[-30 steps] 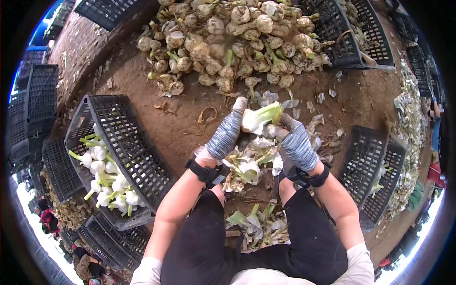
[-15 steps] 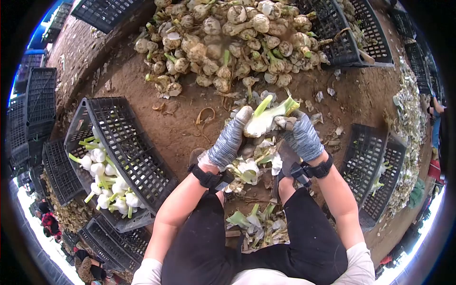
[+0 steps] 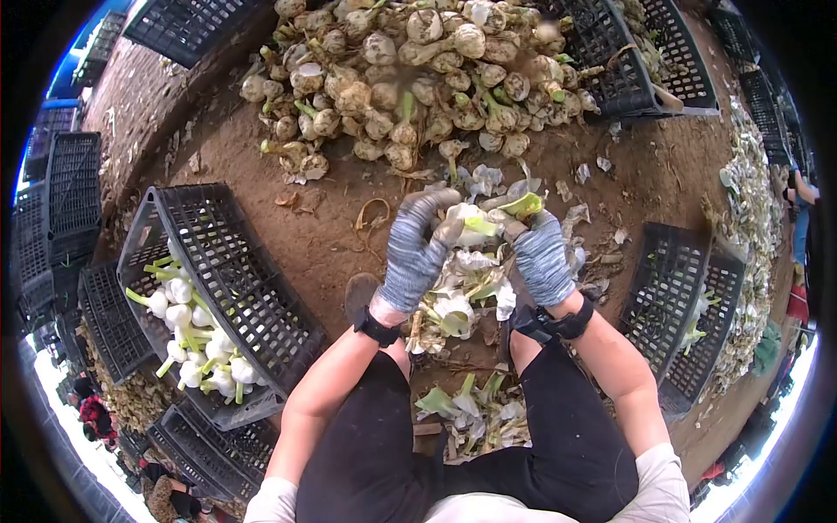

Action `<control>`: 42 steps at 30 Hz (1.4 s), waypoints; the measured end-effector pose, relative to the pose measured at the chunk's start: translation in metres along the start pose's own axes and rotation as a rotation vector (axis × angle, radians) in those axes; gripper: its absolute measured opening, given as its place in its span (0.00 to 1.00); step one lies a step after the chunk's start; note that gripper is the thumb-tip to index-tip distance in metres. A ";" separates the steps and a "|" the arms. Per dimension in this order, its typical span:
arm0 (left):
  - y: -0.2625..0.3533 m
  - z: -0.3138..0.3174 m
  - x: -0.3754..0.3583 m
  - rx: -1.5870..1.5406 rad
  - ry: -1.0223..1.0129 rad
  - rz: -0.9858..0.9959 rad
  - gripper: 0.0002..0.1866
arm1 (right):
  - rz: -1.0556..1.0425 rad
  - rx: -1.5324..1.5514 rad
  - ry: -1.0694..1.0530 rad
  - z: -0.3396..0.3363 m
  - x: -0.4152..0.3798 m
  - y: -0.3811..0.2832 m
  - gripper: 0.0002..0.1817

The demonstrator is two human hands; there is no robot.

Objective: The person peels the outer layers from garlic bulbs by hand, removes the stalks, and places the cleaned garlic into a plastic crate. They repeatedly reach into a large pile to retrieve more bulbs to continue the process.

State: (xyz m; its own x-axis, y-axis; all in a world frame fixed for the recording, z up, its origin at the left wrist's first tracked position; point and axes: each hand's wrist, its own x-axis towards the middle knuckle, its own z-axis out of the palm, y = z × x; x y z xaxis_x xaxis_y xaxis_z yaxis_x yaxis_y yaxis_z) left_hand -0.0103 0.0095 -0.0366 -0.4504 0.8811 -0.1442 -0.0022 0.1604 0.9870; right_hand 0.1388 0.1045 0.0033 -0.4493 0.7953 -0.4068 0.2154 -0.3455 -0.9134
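Observation:
Both hands wear grey knit gloves and meet above the ground between my knees. My left hand [image 3: 415,253] is closed round a pale garlic bulb [image 3: 476,223], partly hidden by the fingers. On its other side my right hand [image 3: 542,260] pinches a yellow-green piece of garlic skin [image 3: 525,206] at the stem end. Below them lies a heap of stripped garlic skins [image 3: 458,305] between my feet.
A pile of dirty, unpeeled garlic [image 3: 418,78] lies ahead. At left, a tilted black crate [image 3: 231,270] holds clean white bulbs [image 3: 196,322]. Another black crate [image 3: 667,288] stands at right with some garlic in it. More skins [image 3: 475,410] lie between my legs.
My left hand has turned, its fingers now curling over the bulb. The long pale skin that stretched between the hands now looks shorter and pulled toward my right hand.

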 end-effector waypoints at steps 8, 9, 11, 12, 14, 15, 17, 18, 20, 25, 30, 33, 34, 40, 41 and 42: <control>0.005 0.009 -0.005 -0.028 -0.012 0.161 0.18 | -0.380 -0.110 0.134 0.012 -0.007 0.007 0.09; 0.012 0.010 -0.005 -0.165 -0.013 0.009 0.18 | -0.455 -0.198 0.084 0.009 -0.008 0.009 0.11; 0.014 0.006 -0.004 -0.259 -0.022 -0.114 0.17 | -0.414 -0.220 0.017 0.002 -0.008 0.007 0.11; 0.018 0.003 -0.002 -0.260 -0.023 -0.116 0.17 | -0.374 -0.242 -0.050 -0.002 -0.007 0.006 0.12; 0.029 -0.002 0.000 -0.372 -0.093 -0.165 0.16 | -0.356 -0.097 -0.052 -0.016 0.010 0.006 0.12; 0.025 -0.004 0.000 -0.215 -0.121 -0.023 0.14 | -0.272 -0.217 0.029 -0.032 0.023 0.011 0.13; 0.021 -0.003 -0.001 -0.132 -0.100 0.047 0.15 | -0.238 -0.286 -0.025 -0.060 0.043 0.034 0.16; 0.020 -0.002 -0.001 -0.050 -0.078 0.117 0.16 | -0.238 -0.287 -0.024 -0.057 0.040 0.029 0.16; 0.021 -0.003 0.000 0.031 -0.087 0.130 0.16 | -0.694 -0.969 0.047 -0.045 0.022 0.008 0.18; 0.026 -0.003 -0.002 0.064 -0.173 0.148 0.15 | -0.022 -0.217 -0.376 -0.019 0.009 -0.021 0.21; 0.034 -0.007 -0.005 0.147 -0.150 0.126 0.16 | 0.155 0.033 -0.445 -0.031 0.006 -0.028 0.16; 0.039 -0.006 -0.006 0.211 -0.136 0.174 0.16 | 0.163 -0.004 -0.372 -0.028 -0.001 -0.030 0.15; 0.039 -0.006 -0.006 0.226 -0.133 0.202 0.16 | 0.162 -0.004 -0.372 -0.026 -0.004 -0.026 0.15; 0.036 -0.012 -0.003 0.272 -0.181 0.295 0.15 | -0.371 -0.441 -0.220 -0.021 -0.003 -0.020 0.15; 0.036 -0.013 -0.002 0.038 -0.190 0.147 0.13 | -0.421 -0.487 -0.225 -0.028 0.007 -0.010 0.16; 0.036 -0.015 -0.001 -0.197 -0.196 -0.002 0.12 | -0.422 -0.487 -0.224 -0.031 0.006 -0.005 0.16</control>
State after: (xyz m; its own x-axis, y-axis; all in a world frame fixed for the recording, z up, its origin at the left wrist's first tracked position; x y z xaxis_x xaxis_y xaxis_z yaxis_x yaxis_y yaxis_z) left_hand -0.0229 0.0076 0.0002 -0.2686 0.9533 -0.1378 -0.1848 0.0894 0.9787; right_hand 0.1617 0.1262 0.0065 -0.7379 0.6723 -0.0589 0.3245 0.2768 -0.9045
